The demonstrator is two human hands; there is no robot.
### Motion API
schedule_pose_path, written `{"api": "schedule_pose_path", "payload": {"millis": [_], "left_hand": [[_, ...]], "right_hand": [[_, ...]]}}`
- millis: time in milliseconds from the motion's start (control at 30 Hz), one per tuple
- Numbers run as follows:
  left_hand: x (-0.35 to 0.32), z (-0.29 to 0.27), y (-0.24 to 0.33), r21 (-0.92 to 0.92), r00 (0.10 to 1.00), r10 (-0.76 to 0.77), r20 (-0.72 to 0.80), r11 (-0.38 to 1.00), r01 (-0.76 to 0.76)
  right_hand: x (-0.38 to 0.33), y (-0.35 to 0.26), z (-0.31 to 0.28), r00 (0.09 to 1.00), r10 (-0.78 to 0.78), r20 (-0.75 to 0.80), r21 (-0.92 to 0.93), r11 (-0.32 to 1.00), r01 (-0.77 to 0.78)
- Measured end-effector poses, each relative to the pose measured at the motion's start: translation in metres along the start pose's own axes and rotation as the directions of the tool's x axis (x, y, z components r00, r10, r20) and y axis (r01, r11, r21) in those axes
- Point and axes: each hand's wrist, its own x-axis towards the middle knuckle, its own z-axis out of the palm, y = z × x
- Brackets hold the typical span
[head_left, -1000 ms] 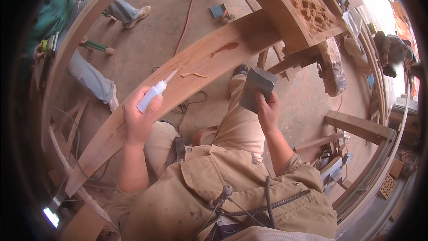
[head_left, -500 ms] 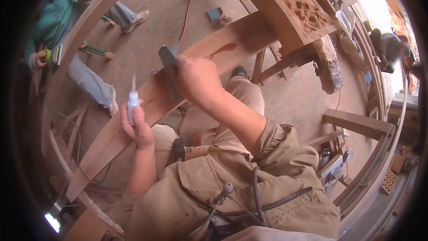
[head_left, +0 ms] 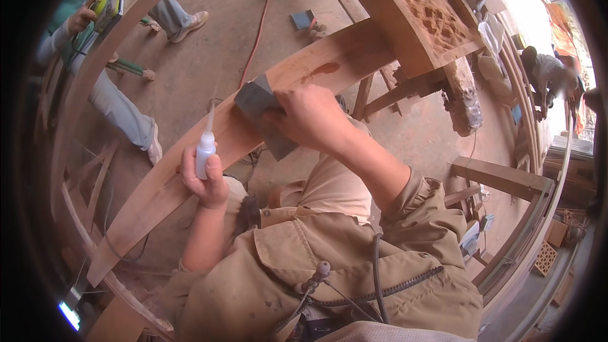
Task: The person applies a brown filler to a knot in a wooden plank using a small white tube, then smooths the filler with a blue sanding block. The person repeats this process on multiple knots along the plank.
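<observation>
Now brings grey sandpaper [head_left: 253, 96] flatter over the wooden board [head_left: 152, 199] with right hand [head_left: 309, 114] clamped on it, apparently rubbing; keeps left hand [head_left: 206, 185] clamped around white bottle [head_left: 204, 154], above board.

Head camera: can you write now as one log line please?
left hand: holds white bottle | right hand: holds grey sheet over curved board

Nozzle bottle [head_left: 205, 156], grey sheet [head_left: 254, 99] and curved wooden board [head_left: 149, 204].
The whitish bottle is nearly upright, tip uppermost; the bent sheet crosses the board's middle; the board, light brown, bears a darker reddish patch [head_left: 327, 68].
</observation>
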Motion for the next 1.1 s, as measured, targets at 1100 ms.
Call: {"api": "schedule_pose_path", "payload": {"millis": [1100], "left_hand": [[0.005,0.003,0.01,-0.003,0.996,-0.015,0.091,1.0,0.015]], "right_hand": [[0.024,0.056,-0.066,0.944,-0.313,0.103,-0.316,0.89,0.329]]}}
